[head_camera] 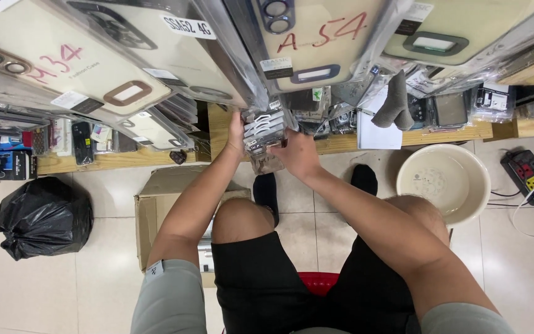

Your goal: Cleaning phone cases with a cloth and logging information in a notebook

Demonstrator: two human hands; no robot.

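I sit on a red stool and reach both arms forward to a low wooden shelf. My left hand holds the left side of a bundle of clear packaged phone cases. My right hand grips the same bundle from the right and below. More packaged cases hang in rows directly above the hands, close to the camera. Part of the bundle is hidden behind those hanging packs.
A brown cardboard box stands on the floor by my left leg. A black bin bag lies at the left. A cream plastic basin sits at the right, with a power strip beyond it.
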